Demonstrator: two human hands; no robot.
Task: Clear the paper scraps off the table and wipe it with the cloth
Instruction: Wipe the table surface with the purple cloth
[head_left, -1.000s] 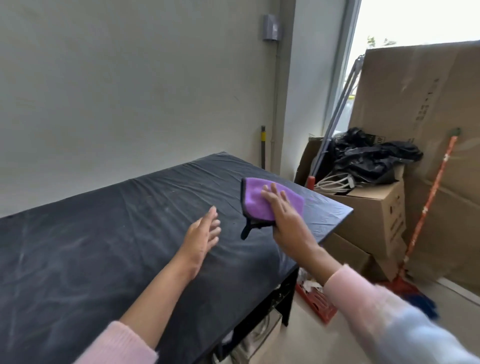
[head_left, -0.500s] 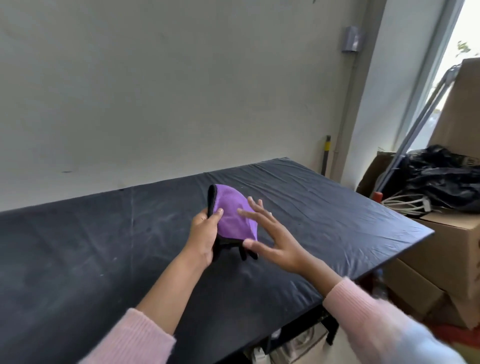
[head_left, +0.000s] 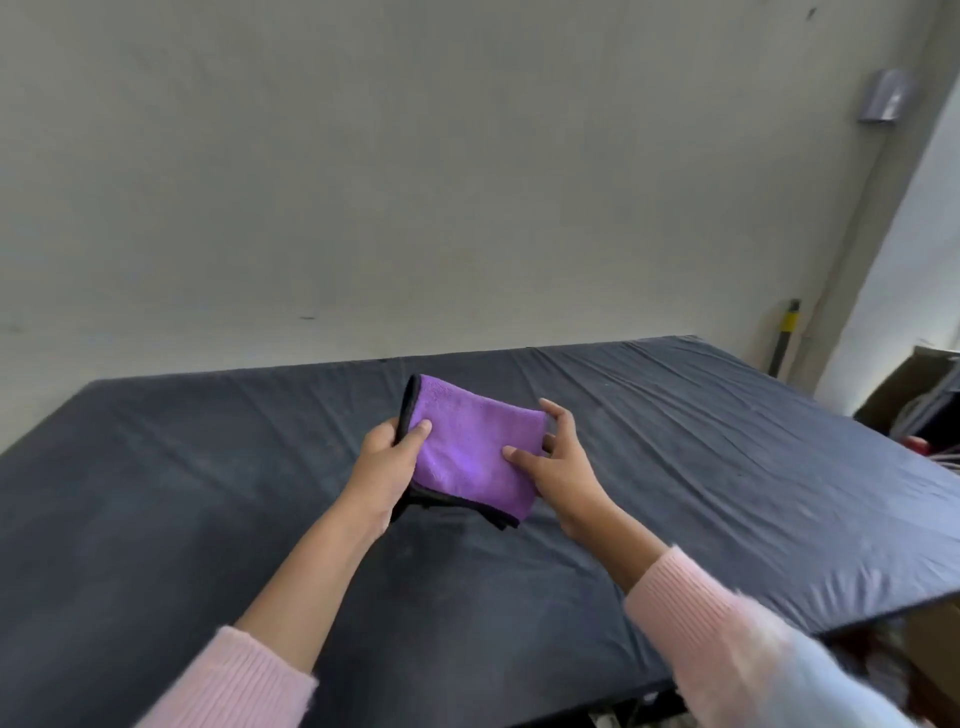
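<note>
Now both hands hold a folded purple cloth (head_left: 470, 457) just above the dark surface (head_left: 727, 467) — left hand (head_left: 387, 462) pinching its left edge, right hand (head_left: 558, 460) gripping the right. No paper scraps show, so wiping seems underway; next, press the cloth flat and sweep.

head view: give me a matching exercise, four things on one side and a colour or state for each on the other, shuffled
Column A
1 cloth
2 table
3 left hand
4 left sleeve

Column B
a black, wrinkled top
b pink ribbed knit
c purple with black edging
d grips the cloth's left edge

Pairs: 1-c, 2-a, 3-d, 4-b
</note>
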